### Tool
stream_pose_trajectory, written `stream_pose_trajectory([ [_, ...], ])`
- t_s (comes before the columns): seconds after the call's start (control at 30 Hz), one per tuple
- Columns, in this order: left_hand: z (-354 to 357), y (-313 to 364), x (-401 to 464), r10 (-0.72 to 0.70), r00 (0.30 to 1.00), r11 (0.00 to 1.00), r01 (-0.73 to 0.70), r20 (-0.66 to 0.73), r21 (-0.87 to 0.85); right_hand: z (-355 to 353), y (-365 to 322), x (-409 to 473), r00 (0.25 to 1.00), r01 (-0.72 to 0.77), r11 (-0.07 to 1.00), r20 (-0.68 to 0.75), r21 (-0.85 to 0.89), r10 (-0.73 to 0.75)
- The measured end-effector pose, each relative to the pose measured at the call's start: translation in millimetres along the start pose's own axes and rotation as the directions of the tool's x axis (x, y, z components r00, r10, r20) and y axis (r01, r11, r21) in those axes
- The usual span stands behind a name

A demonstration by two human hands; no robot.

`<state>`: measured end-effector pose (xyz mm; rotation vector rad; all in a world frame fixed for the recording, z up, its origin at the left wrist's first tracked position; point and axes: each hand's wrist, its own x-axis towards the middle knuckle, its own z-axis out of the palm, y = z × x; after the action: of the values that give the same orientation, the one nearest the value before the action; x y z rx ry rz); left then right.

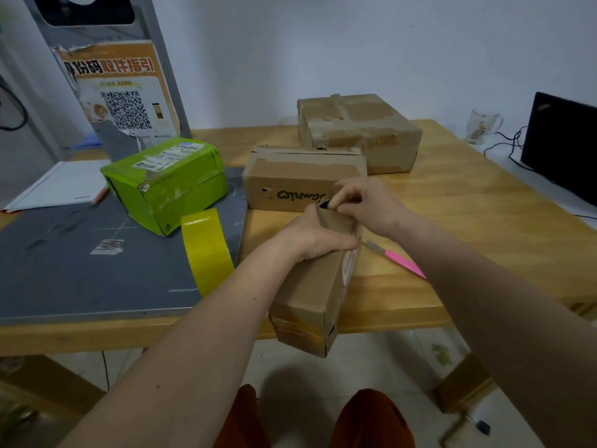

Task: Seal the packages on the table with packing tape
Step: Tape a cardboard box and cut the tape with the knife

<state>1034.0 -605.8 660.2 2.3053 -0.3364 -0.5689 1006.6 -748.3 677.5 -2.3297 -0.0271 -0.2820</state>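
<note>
I have the long box (310,286) lying lengthwise away from me, its near end jutting past the edge of the surface (452,202), probably so the far end sits within easy reach for closing. My left hand (313,236) wraps over the top near that far end to keep it from sliding. My right hand (361,202) has its fingers curled onto the far flap, pinching it, I judge to fold it shut before taping. What lies in the dark gap under that flap I cannot see.

The tape roll (206,250) stands on edge just left of my left arm, on the grey mat (80,270), untouched. A pink knife (400,258) lies right of the box, its tip hidden behind it. Beyond sit a printed box (300,185), a taped box (358,134) and a green box (168,182); whether all their seams are closed I cannot tell.
</note>
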Motion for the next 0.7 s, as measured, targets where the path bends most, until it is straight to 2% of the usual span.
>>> stream_pose_trajectory([
  [0.1,1,0,0,-0.003,1.000,1.000,0.003,0.003,-0.007,1,0,1,0.992,0.098,0.946,0.107,-0.309,-0.067],
  [0.17,1,0,0,0.000,1.000,1.000,0.000,0.002,-0.011,0,-2,3,0.980,0.110,0.878,0.196,-0.466,-0.019],
  [0.3,1,1,-2,-0.007,1.000,1.000,0.007,0.017,-0.008,-10,-9,6,0.961,0.095,0.891,0.276,-0.445,0.035],
  [0.5,1,1,-2,-0.006,1.000,1.000,0.006,-0.001,-0.014,-18,-3,1,0.981,0.132,0.933,0.176,-0.335,-0.076],
  [0.57,0,0,-2,-0.005,1.000,1.000,0.005,0.003,-0.015,-18,-2,-1,0.976,0.174,0.911,0.188,-0.374,-0.109],
  [0.7,0,-1,-1,-0.004,1.000,0.999,0.004,0.004,-0.033,-19,-5,0,0.936,0.269,0.799,0.343,-0.538,-0.084],
])
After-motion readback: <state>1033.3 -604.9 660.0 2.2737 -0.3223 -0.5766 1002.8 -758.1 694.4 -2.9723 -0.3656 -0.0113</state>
